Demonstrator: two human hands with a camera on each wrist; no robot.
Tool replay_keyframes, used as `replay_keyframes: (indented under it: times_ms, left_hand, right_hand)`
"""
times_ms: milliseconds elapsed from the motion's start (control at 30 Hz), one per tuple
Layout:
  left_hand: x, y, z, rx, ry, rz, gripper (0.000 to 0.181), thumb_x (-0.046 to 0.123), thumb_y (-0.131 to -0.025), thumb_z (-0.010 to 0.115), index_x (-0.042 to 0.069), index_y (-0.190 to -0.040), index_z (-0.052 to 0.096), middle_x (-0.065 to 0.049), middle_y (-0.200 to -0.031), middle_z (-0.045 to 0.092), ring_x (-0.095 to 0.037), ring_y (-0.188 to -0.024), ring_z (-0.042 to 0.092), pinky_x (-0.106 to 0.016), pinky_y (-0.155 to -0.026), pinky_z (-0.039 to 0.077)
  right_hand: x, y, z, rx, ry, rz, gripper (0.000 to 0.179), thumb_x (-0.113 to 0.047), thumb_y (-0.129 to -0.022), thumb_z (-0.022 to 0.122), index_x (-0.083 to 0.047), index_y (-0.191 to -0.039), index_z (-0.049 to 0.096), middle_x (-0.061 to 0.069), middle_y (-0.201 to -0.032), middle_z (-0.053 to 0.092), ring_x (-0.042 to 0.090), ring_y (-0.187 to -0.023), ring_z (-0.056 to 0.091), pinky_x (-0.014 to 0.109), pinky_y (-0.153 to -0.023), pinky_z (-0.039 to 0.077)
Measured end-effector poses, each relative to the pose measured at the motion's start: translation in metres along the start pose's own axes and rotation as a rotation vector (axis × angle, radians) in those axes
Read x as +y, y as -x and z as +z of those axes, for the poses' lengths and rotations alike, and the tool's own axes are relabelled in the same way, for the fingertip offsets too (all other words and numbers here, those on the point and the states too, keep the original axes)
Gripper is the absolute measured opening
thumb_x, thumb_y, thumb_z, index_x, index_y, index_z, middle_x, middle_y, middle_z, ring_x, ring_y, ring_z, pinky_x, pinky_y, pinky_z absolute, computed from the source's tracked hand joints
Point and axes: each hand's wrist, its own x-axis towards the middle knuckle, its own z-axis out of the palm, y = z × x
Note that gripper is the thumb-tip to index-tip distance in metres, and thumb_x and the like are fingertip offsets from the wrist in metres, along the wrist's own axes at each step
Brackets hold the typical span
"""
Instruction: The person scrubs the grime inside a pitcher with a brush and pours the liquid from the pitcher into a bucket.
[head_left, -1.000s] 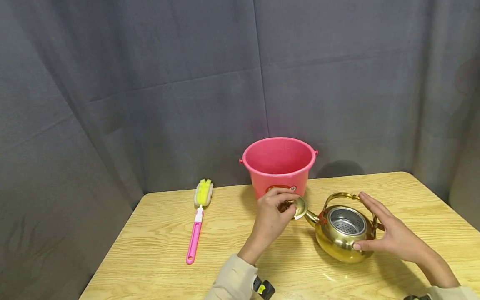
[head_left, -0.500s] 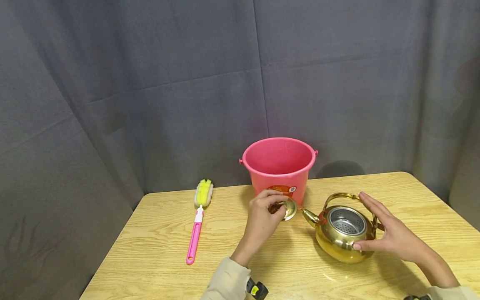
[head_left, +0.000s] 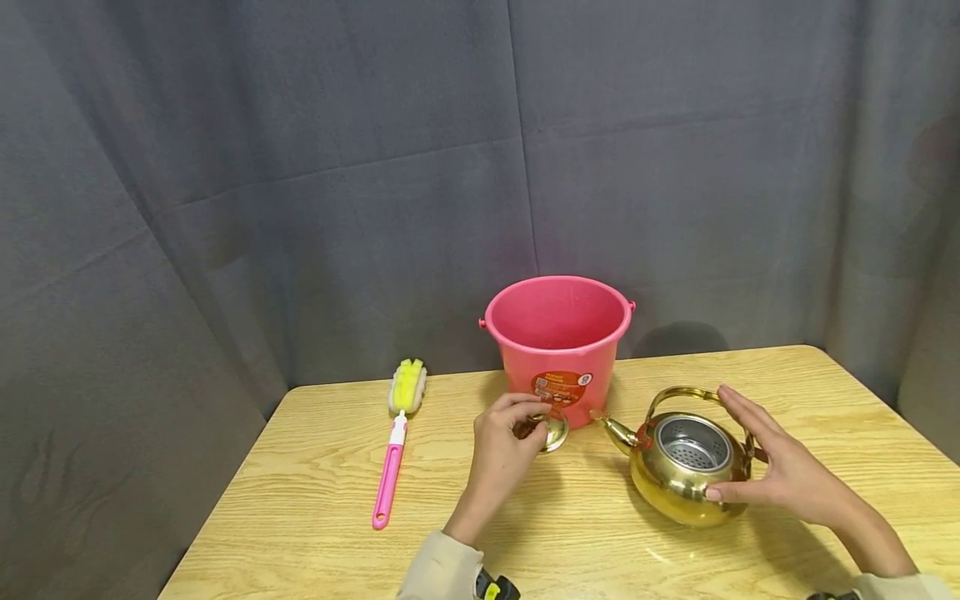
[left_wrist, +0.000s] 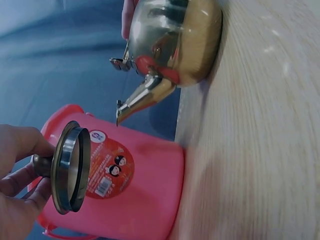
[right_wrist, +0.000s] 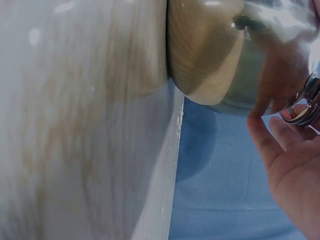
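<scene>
Head | left hand [head_left: 502, 442] pinching lid [head_left: 558, 432] | right hand [head_left: 791, 475] spread, touching teapot [head_left: 675, 496] between hands

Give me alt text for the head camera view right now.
A left hand holds a round gold metal lid before a pink plastic bucket; the right hand touches an open-topped, round gold metal teapot. A pink-handled, yellow-headed sponge brush lies at left on the wooden table.

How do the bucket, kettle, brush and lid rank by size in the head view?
Pink bucket and gold kettle: too close to rank; kettle nearer the camera.
Brush: long but thin.
Lid: smallest, partly covered by the left hand.
</scene>
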Motion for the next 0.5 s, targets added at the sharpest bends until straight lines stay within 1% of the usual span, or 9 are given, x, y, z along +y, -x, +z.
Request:
replay_keyframes:
  times_ms: [133, 400, 467, 500]
  left_hand:
    - [-0.0023, 0.001, -0.0018, 0.017, -0.01, -0.002, 0.019, -0.007, -0.076, 0.071, 0.003, -0.092, 0.077, -0.002, -0.097, 0.066, -0.013, -0.077, 0.064, -0.03, -0.061, 0.054]
    - [-0.0083, 0.0038, -0.0079, 0.037, 0.001, -0.036, 0.019, -0.007, -0.077, 0.07, 0.002, -0.092, 0.077, -0.002, -0.098, 0.066, -0.013, -0.078, 0.064, -0.03, -0.063, 0.055]
    - [-0.0092, 0.0045, -0.0094, 0.041, 0.002, -0.046, 0.019, -0.007, -0.077, 0.07, 0.002, -0.092, 0.077, -0.002, -0.098, 0.066, -0.014, -0.078, 0.064, -0.03, -0.063, 0.055]
    - [-0.01, 0.0048, -0.01, 0.043, 0.003, -0.048, 0.019, -0.008, -0.077, 0.07, 0.002, -0.092, 0.077, -0.002, -0.098, 0.066, -0.015, -0.078, 0.064, -0.031, -0.063, 0.055]
  right_hand:
    - [0.0011, 0.0008, -0.0003, -0.001, -0.01, -0.001, 0.118, -0.019, -0.067, 0.09, -0.024, -0.156, 0.013, 0.002, -0.159, 0.014, 0.001, -0.134, 0.019, 0.073, -0.083, 0.037]
    - [0.0001, 0.0004, -0.0002, -0.007, 0.011, 0.002, 0.118, -0.018, -0.067, 0.09, -0.023, -0.156, 0.013, -0.002, -0.159, 0.013, -0.004, -0.132, 0.019, 0.066, -0.085, 0.04]
    - [-0.0003, 0.0002, -0.001, -0.006, 0.021, 0.005, 0.118, -0.019, -0.067, 0.09, -0.024, -0.156, 0.014, -0.004, -0.159, 0.014, -0.004, -0.132, 0.019, 0.051, -0.09, 0.045]
    - [-0.0004, 0.0001, -0.0014, -0.005, 0.025, 0.006, 0.118, -0.019, -0.067, 0.09, -0.025, -0.156, 0.014, -0.004, -0.159, 0.014, -0.004, -0.132, 0.019, 0.042, -0.092, 0.045]
